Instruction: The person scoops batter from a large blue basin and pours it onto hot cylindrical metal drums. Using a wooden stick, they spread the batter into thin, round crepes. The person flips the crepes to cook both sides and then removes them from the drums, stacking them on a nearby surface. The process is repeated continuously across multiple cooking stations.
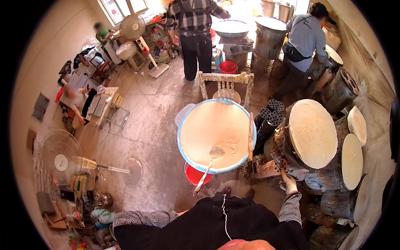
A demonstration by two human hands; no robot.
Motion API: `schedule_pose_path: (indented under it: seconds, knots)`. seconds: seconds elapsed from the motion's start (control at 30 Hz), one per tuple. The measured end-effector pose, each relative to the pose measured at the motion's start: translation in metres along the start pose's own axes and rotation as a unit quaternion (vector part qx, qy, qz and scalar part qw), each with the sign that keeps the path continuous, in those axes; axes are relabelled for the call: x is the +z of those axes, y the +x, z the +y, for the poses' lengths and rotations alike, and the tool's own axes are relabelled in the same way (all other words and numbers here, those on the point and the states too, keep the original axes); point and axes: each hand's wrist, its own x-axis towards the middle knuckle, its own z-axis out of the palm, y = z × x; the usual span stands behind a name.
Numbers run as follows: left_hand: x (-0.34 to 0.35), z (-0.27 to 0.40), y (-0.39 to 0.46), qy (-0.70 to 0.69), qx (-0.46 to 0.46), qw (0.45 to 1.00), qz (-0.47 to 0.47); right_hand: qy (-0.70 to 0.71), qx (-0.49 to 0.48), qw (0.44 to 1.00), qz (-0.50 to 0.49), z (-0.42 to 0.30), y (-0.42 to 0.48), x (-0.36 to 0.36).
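Note:
My right hand (pixel 290 182), in a pale work glove, grips the wooden handle of a flat metal scraper (pixel 277 158) beside a round griddle on a stove. A pale round flatbread (pixel 312 134) covers that griddle. My left hand is hidden; only its checked sleeve shows at my side. Before me stands a large blue-rimmed basin (pixel 215 137) full of pale batter. A metal ladle (pixel 207 175) lies with its bowl in the batter and its handle over the near rim. A long wooden stick (pixel 250 137) rests along the basin's right edge.
Several drum stoves stand at right, with more flatbreads (pixel 352 162). Honeycomb coal briquettes (pixel 274 114) are stacked behind the basin's right side. A red bucket (pixel 197 175) sits under its near edge, a chair (pixel 226 82) beyond. Other people work farther off; a standing fan (pixel 61 162) is at left.

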Motion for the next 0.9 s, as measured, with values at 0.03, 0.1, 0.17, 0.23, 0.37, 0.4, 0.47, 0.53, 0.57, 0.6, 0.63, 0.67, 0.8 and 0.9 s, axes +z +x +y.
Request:
schedule_pose_path:
  seconds: [0.03, 0.1, 0.17, 0.23, 0.37, 0.4, 0.47, 0.53, 0.57, 0.6, 0.63, 0.67, 0.8, 0.9]
  knots:
    - [-0.004, 0.003, 0.004, 0.005, -0.001, 1.0, -0.008, 0.006, -0.003, 1.0, -0.02, 0.002, 0.001, -0.006]
    - [-0.007, 0.002, 0.005, 0.008, -0.001, 1.0, -0.013, 0.044, 0.004, 0.998, -0.044, 0.0, 0.002, -0.004]
    - [-0.007, -0.006, -0.003, 0.005, 0.001, 1.0, -0.001, 0.083, -0.011, 0.992, -0.094, -0.005, -0.003, 0.011]
    - [-0.013, 0.0, 0.002, 0.018, -0.003, 1.0, -0.013, 0.132, -0.059, 0.98, -0.134, -0.01, -0.032, 0.018]
    - [-0.023, 0.013, 0.007, 0.05, -0.012, 0.998, -0.034, 0.244, -0.114, 0.941, -0.203, -0.006, -0.066, 0.041]
    - [-0.024, 0.014, 0.005, 0.052, -0.011, 0.998, -0.033, 0.225, -0.115, 0.931, -0.265, -0.007, -0.072, 0.053]
    - [-0.028, 0.021, 0.008, 0.068, -0.014, 0.997, -0.042, 0.193, -0.093, 0.928, -0.305, -0.016, -0.104, 0.078]
    - [-0.031, 0.029, 0.011, 0.083, -0.015, 0.995, -0.052, 0.178, -0.06, 0.926, -0.328, -0.023, -0.127, 0.101]
    - [-0.032, 0.032, 0.013, 0.09, -0.017, 0.994, -0.056, 0.174, -0.049, 0.924, -0.337, -0.026, -0.138, 0.11]
    - [-0.033, 0.036, 0.013, 0.096, -0.016, 0.993, -0.059, 0.199, -0.033, 0.912, -0.356, -0.025, -0.144, 0.115]
    - [-0.033, 0.042, 0.015, 0.103, -0.019, 0.992, -0.065, 0.2, -0.06, 0.907, -0.366, -0.024, -0.152, 0.118]
    - [-0.034, 0.048, 0.017, 0.111, -0.02, 0.991, -0.07, 0.202, -0.087, 0.901, -0.375, -0.023, -0.16, 0.122]
    - [-0.038, 0.06, 0.015, 0.127, -0.048, 0.987, -0.082, 0.09, -0.154, 0.927, -0.331, -0.031, -0.192, 0.134]
    - [-0.045, 0.071, 0.018, 0.142, -0.09, 0.981, -0.093, 0.062, -0.123, 0.931, -0.338, -0.031, -0.196, 0.13]
